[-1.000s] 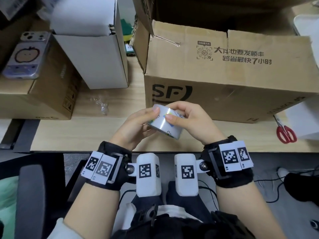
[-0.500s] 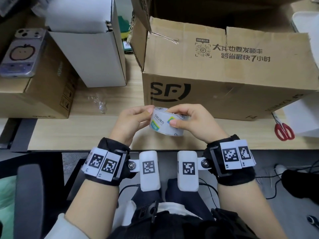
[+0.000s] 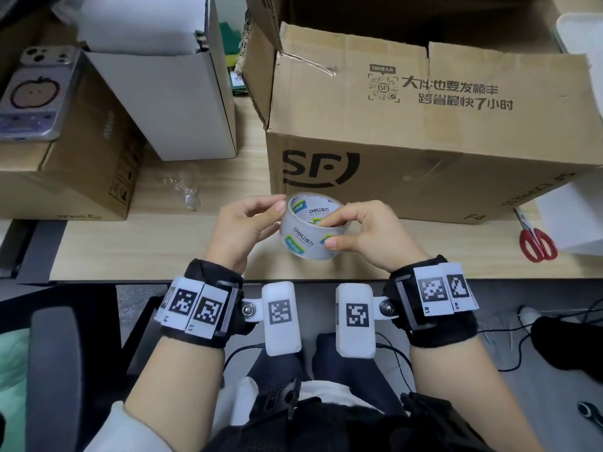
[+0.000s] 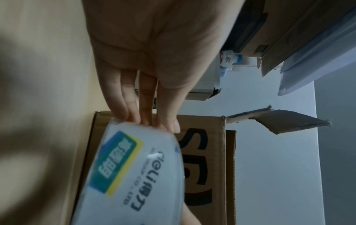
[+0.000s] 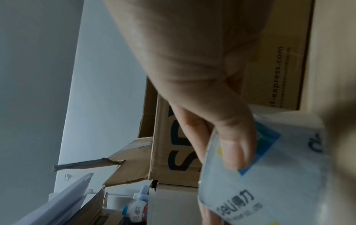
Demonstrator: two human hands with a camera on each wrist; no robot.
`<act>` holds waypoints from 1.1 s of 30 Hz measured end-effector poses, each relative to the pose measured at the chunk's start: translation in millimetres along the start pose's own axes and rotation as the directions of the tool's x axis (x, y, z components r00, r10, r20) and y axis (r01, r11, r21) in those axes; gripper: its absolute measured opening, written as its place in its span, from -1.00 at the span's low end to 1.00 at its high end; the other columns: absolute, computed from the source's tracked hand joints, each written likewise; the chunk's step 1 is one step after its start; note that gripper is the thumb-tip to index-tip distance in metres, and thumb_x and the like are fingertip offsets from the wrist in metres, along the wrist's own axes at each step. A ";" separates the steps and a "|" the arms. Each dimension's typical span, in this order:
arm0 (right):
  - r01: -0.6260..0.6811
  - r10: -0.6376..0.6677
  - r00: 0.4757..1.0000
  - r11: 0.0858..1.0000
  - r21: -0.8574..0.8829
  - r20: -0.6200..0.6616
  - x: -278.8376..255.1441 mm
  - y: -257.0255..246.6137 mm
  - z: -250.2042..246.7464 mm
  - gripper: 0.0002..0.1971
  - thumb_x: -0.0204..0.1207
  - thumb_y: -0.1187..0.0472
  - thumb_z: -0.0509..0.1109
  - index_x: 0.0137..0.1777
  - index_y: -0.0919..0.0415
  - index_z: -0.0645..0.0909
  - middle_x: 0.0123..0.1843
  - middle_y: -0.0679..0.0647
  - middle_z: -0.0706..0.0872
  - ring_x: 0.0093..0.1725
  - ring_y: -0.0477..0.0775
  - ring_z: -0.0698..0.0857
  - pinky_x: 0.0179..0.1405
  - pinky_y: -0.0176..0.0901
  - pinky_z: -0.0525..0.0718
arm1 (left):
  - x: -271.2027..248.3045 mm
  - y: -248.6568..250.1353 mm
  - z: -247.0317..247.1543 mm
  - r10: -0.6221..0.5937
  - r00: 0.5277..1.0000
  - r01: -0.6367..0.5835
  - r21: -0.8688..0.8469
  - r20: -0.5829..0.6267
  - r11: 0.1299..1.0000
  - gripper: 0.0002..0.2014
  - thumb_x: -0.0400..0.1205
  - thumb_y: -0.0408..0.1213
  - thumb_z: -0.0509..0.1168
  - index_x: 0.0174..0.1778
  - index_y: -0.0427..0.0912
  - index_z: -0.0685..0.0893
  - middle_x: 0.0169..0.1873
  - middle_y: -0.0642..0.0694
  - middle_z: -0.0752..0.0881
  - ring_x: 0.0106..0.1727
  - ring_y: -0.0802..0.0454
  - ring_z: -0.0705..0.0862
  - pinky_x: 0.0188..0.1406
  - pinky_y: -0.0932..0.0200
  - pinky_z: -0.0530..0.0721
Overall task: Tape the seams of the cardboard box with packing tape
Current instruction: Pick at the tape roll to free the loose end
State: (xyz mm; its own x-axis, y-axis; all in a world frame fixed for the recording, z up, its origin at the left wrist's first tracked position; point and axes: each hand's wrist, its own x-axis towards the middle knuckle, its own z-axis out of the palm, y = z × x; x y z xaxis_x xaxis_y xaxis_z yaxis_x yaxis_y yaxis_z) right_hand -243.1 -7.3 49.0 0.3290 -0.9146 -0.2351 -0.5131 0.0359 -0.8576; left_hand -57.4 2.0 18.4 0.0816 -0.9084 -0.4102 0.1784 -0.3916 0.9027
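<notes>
A roll of clear packing tape (image 3: 310, 228) with a printed core is held just above the desk's front edge, in front of the brown SF cardboard box (image 3: 424, 132). My left hand (image 3: 243, 228) touches the roll's left side, fingertips (image 4: 146, 120) at its rim. My right hand (image 3: 362, 231) grips the roll, thumb (image 5: 234, 146) on its outer face and fingers inside the core. The tape roll (image 4: 133, 175) fills the lower left wrist view. The box's top flaps lie down with an untaped seam (image 3: 427, 83); one side flap stands up at the back left.
Red-handled scissors (image 3: 535, 239) lie right of the box. A white open box (image 3: 169, 93) and a brown carton (image 3: 75, 177) with a phone (image 3: 32, 93) on it stand at the left. Crumpled clear film (image 3: 184, 190) lies on the wooden desk (image 3: 130, 249).
Both hands have turned the tape roll, so its open core now faces up toward me. The right fingers have moved inside the core. The roll stays in front of the box.
</notes>
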 end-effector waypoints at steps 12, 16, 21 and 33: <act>0.026 -0.033 0.999 0.965 0.262 0.022 -0.6 7.2 16.8 -0.73 0.35 0.47 0.49 -0.25 0.08 0.55 -0.23 -0.02 0.66 -0.26 -0.28 0.60 -0.11 -0.52 0.53 | -7.8 -2.7 -5.1 -0.277 0.897 0.376 -0.266 0.344 0.887 -0.59 0.56 -0.06 0.15 0.21 -0.22 0.60 -0.03 -0.19 0.80 -0.07 -0.09 0.79 -0.03 -0.05 0.75; 0.105 -0.070 0.984 0.972 0.210 -0.167 -0.9 -5.7 11.2 -0.75 0.50 0.26 0.41 0.08 -0.06 0.50 -0.28 0.02 0.64 -0.27 -0.13 0.59 -0.12 -0.33 0.56 | -12.2 3.1 3.4 -0.141 0.951 0.148 -0.004 0.276 0.989 -0.74 0.60 -0.26 0.19 0.12 -0.29 0.65 -0.17 -0.09 0.80 -0.17 0.06 0.75 0.19 0.05 0.59; 0.199 -0.273 0.924 0.941 -0.272 -0.268 1.1 -18.2 7.7 -0.71 0.44 0.16 0.44 0.18 0.02 0.70 -0.24 0.03 0.68 -0.23 -0.04 0.60 -0.12 -0.07 0.62 | -20.8 13.9 7.1 -0.049 0.940 0.043 0.025 0.339 0.999 -0.63 0.51 -0.24 0.27 0.18 -0.36 0.63 0.04 -0.24 0.73 0.05 -0.04 0.67 0.23 0.07 0.55; 0.311 -0.410 0.780 0.910 -0.275 -0.474 -7.9 -15.9 13.0 -0.89 0.30 0.20 0.55 -0.32 0.24 0.76 -0.32 0.06 0.78 -0.32 -0.06 0.69 -0.28 -0.10 0.65 | -30.2 24.1 12.2 -0.011 0.952 -0.004 0.050 0.306 0.999 -0.72 0.60 -0.21 0.24 0.09 -0.32 0.69 0.01 -0.30 0.75 -0.05 -0.06 0.69 -0.02 0.17 0.64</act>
State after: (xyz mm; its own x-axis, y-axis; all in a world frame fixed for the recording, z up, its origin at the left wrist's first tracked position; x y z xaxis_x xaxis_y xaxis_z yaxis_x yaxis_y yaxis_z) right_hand -227.3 4.7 58.5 0.0913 -0.9186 0.3845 -0.5829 -0.3624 -0.7272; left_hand -67.5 18.2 54.2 -0.2244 -0.9053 -0.3606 0.1288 -0.3944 0.9099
